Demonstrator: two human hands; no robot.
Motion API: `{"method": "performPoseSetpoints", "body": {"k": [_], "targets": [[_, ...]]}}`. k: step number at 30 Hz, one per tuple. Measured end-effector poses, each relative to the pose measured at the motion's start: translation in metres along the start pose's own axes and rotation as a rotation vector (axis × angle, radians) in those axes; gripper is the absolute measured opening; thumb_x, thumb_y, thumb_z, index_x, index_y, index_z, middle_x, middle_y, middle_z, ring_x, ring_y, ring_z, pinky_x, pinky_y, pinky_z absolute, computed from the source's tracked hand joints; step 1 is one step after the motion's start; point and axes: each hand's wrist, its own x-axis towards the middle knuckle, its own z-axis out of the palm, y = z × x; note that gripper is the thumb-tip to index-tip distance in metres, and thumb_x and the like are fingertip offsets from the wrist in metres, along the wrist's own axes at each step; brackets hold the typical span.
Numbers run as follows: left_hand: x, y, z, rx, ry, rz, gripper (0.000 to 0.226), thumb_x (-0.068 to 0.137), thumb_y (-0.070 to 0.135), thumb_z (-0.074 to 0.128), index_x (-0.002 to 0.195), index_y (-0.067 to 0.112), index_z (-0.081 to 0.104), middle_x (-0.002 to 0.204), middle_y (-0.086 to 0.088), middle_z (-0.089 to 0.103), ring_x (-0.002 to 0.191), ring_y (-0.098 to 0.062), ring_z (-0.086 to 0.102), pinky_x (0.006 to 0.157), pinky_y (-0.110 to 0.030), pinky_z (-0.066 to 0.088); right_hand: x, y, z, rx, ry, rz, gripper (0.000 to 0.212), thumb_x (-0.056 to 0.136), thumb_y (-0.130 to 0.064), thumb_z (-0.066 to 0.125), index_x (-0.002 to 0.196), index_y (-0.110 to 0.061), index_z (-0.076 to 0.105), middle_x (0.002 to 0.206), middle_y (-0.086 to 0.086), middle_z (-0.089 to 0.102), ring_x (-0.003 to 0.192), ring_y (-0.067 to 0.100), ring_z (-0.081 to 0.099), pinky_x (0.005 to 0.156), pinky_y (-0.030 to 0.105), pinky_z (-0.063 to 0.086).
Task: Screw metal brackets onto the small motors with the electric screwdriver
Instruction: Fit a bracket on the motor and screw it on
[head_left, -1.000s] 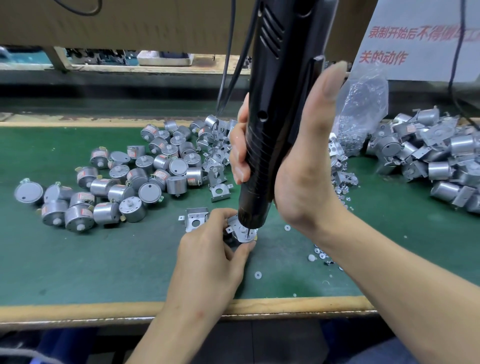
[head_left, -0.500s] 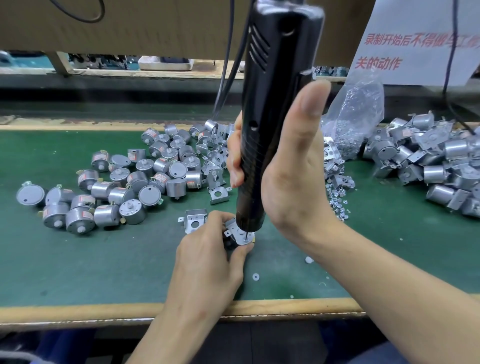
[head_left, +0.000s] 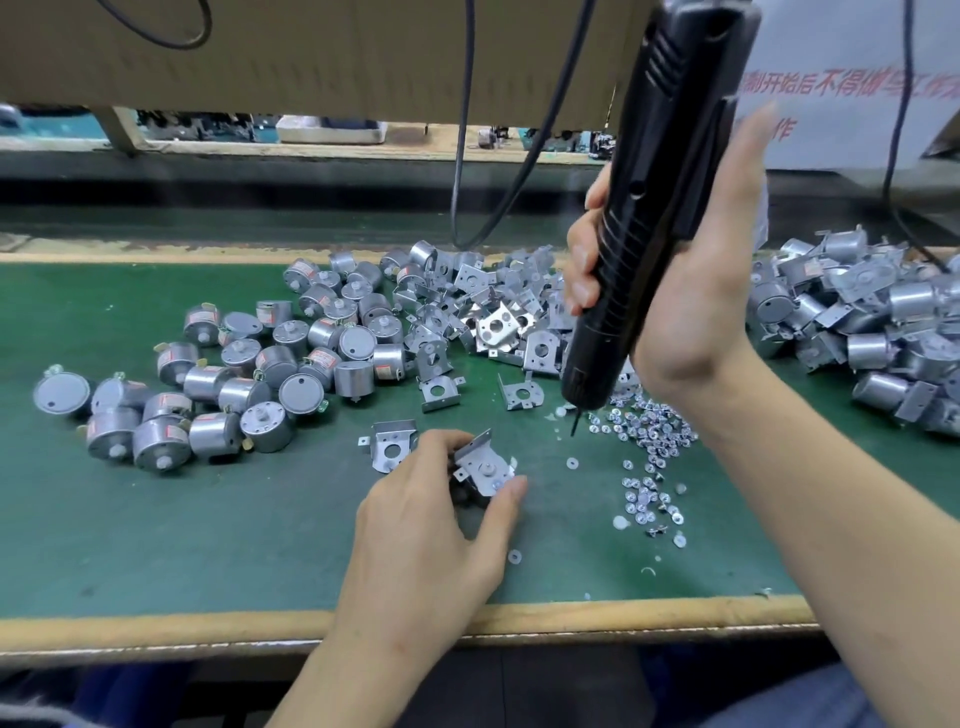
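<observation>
Green mat (head_left: 156, 545) between motors (head_left: 244, 395) and edge (head_left: 156, 631)

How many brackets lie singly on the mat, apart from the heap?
3: near bracket lies beside the left hand, which grips a bracketed motor; middle bracket by the bare motors; right bracket just left of the screwdriver tip. More may hide at the heap edge.

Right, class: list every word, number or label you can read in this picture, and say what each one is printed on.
"制开始后不得做与工作": red print on the white sign; its start is hidden behind the electric screwdriver and its end is cut off by the frame edge.
"作": second line of that sign; the rest is hidden by the right hand.
Red-and-white labels on the small motors: too small to read.
</observation>
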Motion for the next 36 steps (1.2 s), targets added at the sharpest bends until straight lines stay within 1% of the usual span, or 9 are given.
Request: {"method": "performPoseSetpoints", "body": {"k": [2,7,11,16,19,23,29,32,36], "targets": [[0.0,0.0,0.0,-0.003,0.009,0.002,0.03,0.085,0.052,0.058,0.105,0.028,0.059,0.055,0.02,0.041,0.059,-0.003,0.049,0.06,-0.02,0.035,0.002,0.002,-0.002,-0.042,0.021,-0.019,0.07,0.095,-0.064,0.01,0.078,-0.015,0.057,0.059,0.004,0.05,0.047,0.022,0.045,0.053,0.028,0.042],[0.001,0.0,0.001,0.024,0.031,0.014,0.02,0.085,0.041,0.063,0.1,0.028,0.06,0.05,0.021,0.039,0.055,0.005,0.047,0.058,-0.011,0.036,0.003,0.008,-0.006,-0.068,0.058,-0.01,0.069,0.094,-0.064,0.012,0.078,-0.013,0.056,0.058,0.006,0.05,0.048,0.022,0.044,0.052,0.028,0.04],[0.002,-0.001,0.0,0.0,0.033,0.019,0.016,0.085,0.036,0.066,0.099,0.03,0.06,0.05,0.022,0.041,0.057,0.003,0.049,0.063,-0.013,0.04,0.004,0.012,-0.007,-0.067,0.071,-0.027,0.068,0.093,-0.063,0.013,0.077,-0.012,0.055,0.057,0.006,0.049,0.047,0.022,0.043,0.051,0.029,0.038],[0.002,-0.002,0.001,0.012,0.028,0.025,0.015,0.087,0.032,0.066,0.101,0.029,0.062,0.049,0.02,0.039,0.063,-0.001,0.055,0.064,-0.023,0.04,0.005,0.015,-0.012,-0.072,0.085,-0.008,0.068,0.089,-0.067,0.018,0.079,-0.011,0.054,0.06,0.007,0.049,0.048,0.023,0.044,0.05,0.028,0.039],[0.002,-0.003,0.001,0.017,0.021,0.025,0.016,0.088,0.029,0.067,0.102,0.029,0.061,0.048,0.017,0.039,0.069,-0.003,0.059,0.064,-0.024,0.04,0.004,0.017,-0.014,-0.118,0.102,0.004,0.068,0.092,-0.066,0.015,0.078,-0.013,0.055,0.059,0.007,0.051,0.048,0.024,0.044,0.052,0.029,0.04],[0.002,-0.004,0.002,0.018,0.026,0.024,0.015,0.089,0.03,0.065,0.104,0.03,0.061,0.048,0.019,0.039,0.063,-0.002,0.054,0.062,-0.021,0.036,0.004,0.015,-0.016,-0.124,0.12,0.022,0.068,0.093,-0.065,0.015,0.078,-0.012,0.054,0.059,0.006,0.05,0.049,0.023,0.044,0.05,0.029,0.039],[0.001,-0.002,0.001,0.005,0.008,0.015,0.031,0.081,0.048,0.067,0.106,0.031,0.059,0.053,0.02,0.04,0.057,0.001,0.047,0.062,-0.01,0.035,0.004,0.013,-0.017,-0.135,0.115,0.021,0.067,0.095,-0.064,0.015,0.078,-0.011,0.054,0.059,0.007,0.05,0.049,0.023,0.044,0.048,0.028,0.039],[0.001,-0.002,0.0,0.028,-0.017,0.012,0.041,0.075,0.045,0.078,0.108,0.031,0.059,0.055,0.021,0.039,0.06,-0.003,0.046,0.063,-0.015,0.034,0.003,0.012,-0.014,-0.121,0.097,0.023,0.069,0.095,-0.064,0.014,0.077,-0.012,0.055,0.059,0.007,0.05,0.049,0.023,0.043,0.049,0.028,0.039],[0.001,-0.002,0.0,0.04,-0.026,-0.006,0.039,0.076,0.035,0.081,0.107,0.032,0.059,0.055,0.021,0.041,0.06,-0.004,0.048,0.062,-0.024,0.04,0.003,0.01,-0.008,-0.084,0.064,0.012,0.069,0.093,-0.064,0.014,0.078,-0.01,0.054,0.059,0.01,0.048,0.049,0.024,0.043,0.049,0.029,0.038]]}}
